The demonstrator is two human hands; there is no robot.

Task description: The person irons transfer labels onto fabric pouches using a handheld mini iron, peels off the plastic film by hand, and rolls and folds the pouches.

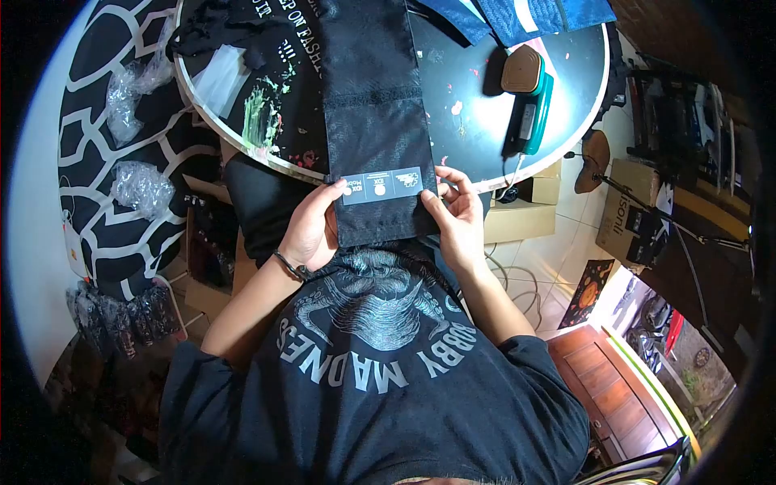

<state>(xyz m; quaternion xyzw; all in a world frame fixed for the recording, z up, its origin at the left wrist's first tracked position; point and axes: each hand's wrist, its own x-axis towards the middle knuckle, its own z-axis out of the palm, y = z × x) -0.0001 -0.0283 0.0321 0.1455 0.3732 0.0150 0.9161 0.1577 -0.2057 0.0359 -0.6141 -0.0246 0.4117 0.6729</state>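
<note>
A long piece of black cloth runs from the table toward my lap, its near end raised in both hands. Across that end lies a translucent label strip with white printed logos, which appear upside down. My left hand, with a dark bracelet at the wrist, pinches the cloth's left edge, thumb at the strip's left end. At the opposite edge, my right hand grips the cloth, its thumb pressed by the strip's right end and its fingers partly behind. A green handheld iron rests on the table to the right.
The round black table has a pale rim and paint-like stains. Clear plastic film and black printed fabric lie at left, blue fabric at the back. A white cord hangs over the edge. A cardboard box stands right.
</note>
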